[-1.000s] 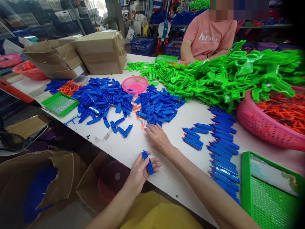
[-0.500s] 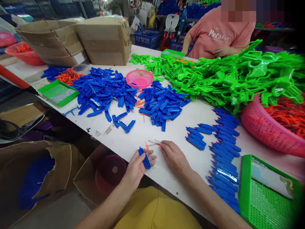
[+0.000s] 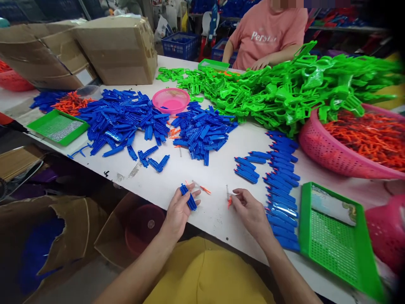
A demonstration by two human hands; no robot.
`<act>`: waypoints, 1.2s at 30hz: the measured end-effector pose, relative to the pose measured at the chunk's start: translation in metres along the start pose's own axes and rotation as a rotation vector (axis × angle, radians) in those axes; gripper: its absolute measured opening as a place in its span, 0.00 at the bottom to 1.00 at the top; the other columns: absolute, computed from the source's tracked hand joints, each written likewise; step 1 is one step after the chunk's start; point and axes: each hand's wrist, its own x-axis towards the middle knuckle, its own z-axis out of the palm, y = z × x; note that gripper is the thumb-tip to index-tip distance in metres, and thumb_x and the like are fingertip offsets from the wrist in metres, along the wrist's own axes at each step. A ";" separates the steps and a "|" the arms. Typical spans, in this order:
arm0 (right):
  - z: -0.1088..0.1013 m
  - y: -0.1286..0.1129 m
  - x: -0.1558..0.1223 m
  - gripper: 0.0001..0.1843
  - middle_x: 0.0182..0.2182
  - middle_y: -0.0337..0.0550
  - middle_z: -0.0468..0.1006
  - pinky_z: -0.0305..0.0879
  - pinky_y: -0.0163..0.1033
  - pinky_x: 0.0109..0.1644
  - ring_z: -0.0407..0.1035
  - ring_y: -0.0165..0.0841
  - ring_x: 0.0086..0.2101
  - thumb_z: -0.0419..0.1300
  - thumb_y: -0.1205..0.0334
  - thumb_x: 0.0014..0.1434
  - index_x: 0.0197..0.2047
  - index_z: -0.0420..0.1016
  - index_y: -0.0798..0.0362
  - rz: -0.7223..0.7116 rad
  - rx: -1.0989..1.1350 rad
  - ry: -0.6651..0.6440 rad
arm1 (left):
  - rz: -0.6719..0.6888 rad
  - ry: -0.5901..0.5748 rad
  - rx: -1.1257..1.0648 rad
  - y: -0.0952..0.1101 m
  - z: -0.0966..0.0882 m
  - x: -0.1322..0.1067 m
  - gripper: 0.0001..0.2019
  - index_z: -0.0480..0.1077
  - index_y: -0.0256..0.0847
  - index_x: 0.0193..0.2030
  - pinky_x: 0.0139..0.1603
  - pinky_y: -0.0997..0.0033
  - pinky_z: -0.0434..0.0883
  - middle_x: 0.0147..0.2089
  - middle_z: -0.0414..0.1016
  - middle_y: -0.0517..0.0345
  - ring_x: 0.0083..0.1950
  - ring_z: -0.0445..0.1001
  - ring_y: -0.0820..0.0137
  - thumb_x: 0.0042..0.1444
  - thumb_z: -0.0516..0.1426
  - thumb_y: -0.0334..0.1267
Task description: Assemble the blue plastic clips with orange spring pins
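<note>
My left hand (image 3: 177, 211) holds a blue plastic half-shell (image 3: 189, 197) between thumb and fingers, its ribbed inner side facing up. To its right, my right hand (image 3: 251, 211) pinches a small orange plastic piece (image 3: 229, 202) with a thin metal spring (image 3: 227, 191) standing up from it. Just beyond my left fingertips lies another orange piece (image 3: 206, 190) with a spring (image 3: 196, 184) at its end. A further bit of orange shows behind the left fingers, mostly hidden.
Blue shells pile up in two heaps (image 3: 123, 118), (image 3: 202, 131). Orange-tipped blue pieces form a column (image 3: 281, 190) at right, beside a green tray (image 3: 305, 219). Green toy-gun parts (image 3: 268, 90) and a pink basket (image 3: 311, 145) of orange pieces lie beyond. A co-worker (image 3: 268, 33) sits opposite.
My right hand has moved right, away from the left, with an orange piece and spring in its fingers. The left hand keeps the blue half-shell. The camera view has shifted.
</note>
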 end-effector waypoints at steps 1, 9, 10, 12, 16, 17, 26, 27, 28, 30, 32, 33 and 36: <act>-0.006 0.002 -0.003 0.15 0.27 0.38 0.77 0.68 0.40 0.32 0.72 0.34 0.27 0.53 0.50 0.65 0.47 0.73 0.50 0.001 -0.023 -0.024 | -0.009 -0.013 -0.006 0.000 0.001 -0.001 0.15 0.72 0.41 0.48 0.49 0.63 0.73 0.63 0.71 0.47 0.56 0.76 0.58 0.56 0.65 0.40; -0.017 0.014 0.009 0.18 0.54 0.52 0.75 0.66 0.55 0.54 0.65 0.46 0.54 0.50 0.70 0.64 0.51 0.76 0.48 -0.669 -0.501 -0.038 | -0.283 -0.059 -0.163 -0.028 0.015 -0.010 0.12 0.71 0.38 0.45 0.51 0.58 0.73 0.53 0.78 0.42 0.52 0.78 0.58 0.63 0.57 0.45; -0.017 0.013 0.012 0.17 0.54 0.52 0.75 0.66 0.54 0.54 0.65 0.46 0.54 0.50 0.71 0.64 0.50 0.76 0.48 -0.708 -0.548 -0.062 | -0.319 -0.065 -0.182 -0.031 0.018 -0.010 0.13 0.71 0.38 0.46 0.52 0.58 0.72 0.53 0.77 0.42 0.52 0.78 0.58 0.65 0.55 0.46; -0.017 0.013 0.015 0.14 0.47 0.52 0.77 0.67 0.50 0.50 0.66 0.45 0.50 0.51 0.70 0.65 0.46 0.76 0.50 -0.728 -0.595 -0.109 | -0.364 -0.087 -0.217 -0.034 0.024 -0.010 0.16 0.70 0.38 0.48 0.53 0.57 0.72 0.54 0.77 0.41 0.53 0.78 0.58 0.66 0.53 0.49; -0.020 0.017 0.006 0.11 0.35 0.48 0.75 0.65 0.45 0.41 0.66 0.40 0.38 0.51 0.62 0.68 0.41 0.75 0.50 -0.651 -0.553 -0.145 | -0.389 -0.137 -0.266 -0.032 0.032 -0.009 0.18 0.70 0.38 0.47 0.55 0.55 0.70 0.56 0.76 0.39 0.56 0.76 0.55 0.66 0.52 0.52; -0.021 0.019 0.002 0.11 0.35 0.48 0.75 0.65 0.44 0.41 0.66 0.40 0.38 0.51 0.61 0.69 0.42 0.75 0.50 -0.632 -0.530 -0.137 | -0.396 -0.140 -0.269 -0.032 0.033 -0.009 0.18 0.70 0.38 0.47 0.55 0.55 0.70 0.56 0.75 0.38 0.57 0.75 0.55 0.65 0.52 0.52; -0.017 0.023 -0.009 0.12 0.36 0.49 0.74 0.65 0.47 0.43 0.67 0.41 0.39 0.51 0.58 0.69 0.42 0.74 0.51 -0.522 -0.430 -0.055 | -0.339 -0.098 -0.176 -0.036 0.033 -0.010 0.05 0.71 0.38 0.38 0.57 0.55 0.69 0.55 0.76 0.43 0.60 0.72 0.55 0.61 0.57 0.37; -0.016 0.024 -0.009 0.12 0.36 0.49 0.74 0.65 0.47 0.43 0.66 0.41 0.39 0.51 0.57 0.69 0.42 0.74 0.51 -0.516 -0.421 -0.051 | -0.327 -0.084 -0.162 -0.037 0.032 -0.011 0.04 0.71 0.38 0.38 0.56 0.54 0.69 0.55 0.76 0.43 0.60 0.72 0.54 0.60 0.58 0.36; -0.016 0.024 -0.009 0.11 0.36 0.49 0.74 0.65 0.47 0.42 0.66 0.41 0.39 0.51 0.58 0.69 0.43 0.74 0.51 -0.510 -0.411 -0.046 | -0.317 -0.071 -0.151 -0.038 0.031 -0.012 0.04 0.71 0.38 0.38 0.55 0.54 0.69 0.54 0.77 0.43 0.60 0.72 0.54 0.59 0.59 0.36; -0.016 0.025 -0.009 0.11 0.36 0.49 0.74 0.64 0.47 0.43 0.66 0.41 0.40 0.52 0.58 0.69 0.42 0.74 0.51 -0.501 -0.399 -0.036 | -0.308 -0.054 -0.144 -0.039 0.030 -0.014 0.05 0.72 0.39 0.38 0.54 0.54 0.69 0.52 0.77 0.44 0.61 0.71 0.53 0.58 0.60 0.37; -0.016 0.025 -0.009 0.10 0.36 0.48 0.75 0.64 0.47 0.43 0.67 0.41 0.39 0.52 0.59 0.69 0.41 0.74 0.51 -0.496 -0.393 -0.033 | -0.304 -0.049 -0.146 -0.040 0.029 -0.015 0.06 0.72 0.39 0.39 0.54 0.55 0.69 0.52 0.77 0.44 0.61 0.71 0.53 0.57 0.61 0.38; -0.016 0.024 -0.009 0.10 0.35 0.48 0.74 0.64 0.47 0.43 0.67 0.41 0.39 0.52 0.59 0.68 0.40 0.73 0.50 -0.495 -0.387 -0.032 | -0.303 -0.049 -0.147 -0.041 0.029 -0.015 0.07 0.72 0.39 0.40 0.54 0.55 0.69 0.53 0.76 0.44 0.61 0.71 0.53 0.57 0.61 0.38; -0.017 0.015 -0.013 0.09 0.34 0.47 0.74 0.65 0.46 0.42 0.67 0.40 0.38 0.53 0.59 0.68 0.39 0.72 0.50 -0.483 -0.316 -0.017 | -0.309 -0.057 -0.166 -0.042 0.030 -0.014 0.06 0.72 0.39 0.40 0.54 0.56 0.69 0.54 0.76 0.45 0.60 0.71 0.55 0.58 0.60 0.38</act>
